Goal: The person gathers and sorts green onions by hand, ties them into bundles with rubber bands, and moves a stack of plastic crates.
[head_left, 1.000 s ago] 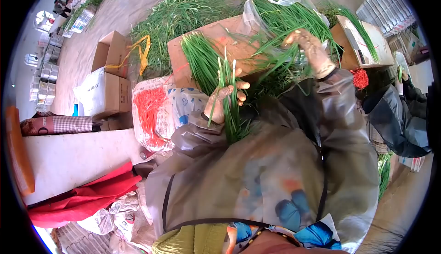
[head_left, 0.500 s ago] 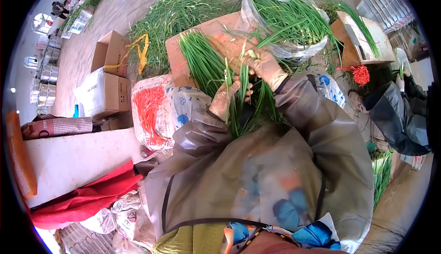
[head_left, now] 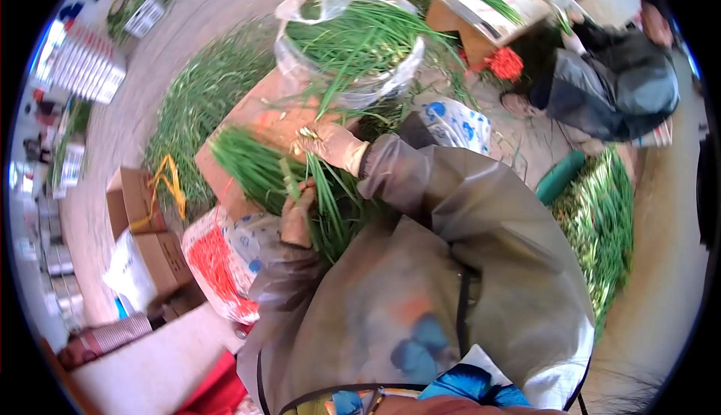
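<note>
My left hand [head_left: 297, 218], gloved, is closed around some long green chives [head_left: 330, 227] that hang down over my lap. Just above it, my right hand [head_left: 339, 147], also gloved, has its fingers pinched at the pale ends of chives. A larger pile of chives [head_left: 244, 167] lies beside my hands on a brown board [head_left: 225, 126]. Part of the left hand's fingers is hidden by the stalks.
Beyond the board stands an open clear plastic bag [head_left: 289, 51] full of chives. Red ties [head_left: 214, 261] lie at left, near a cardboard box [head_left: 161, 261]. Another person [head_left: 616, 84] sits at right, near more chives [head_left: 612, 220] and a red bundle [head_left: 505, 63].
My view has swung to the right, so the board, bag and hands appear further left. Both hands stay close together at the chives.
</note>
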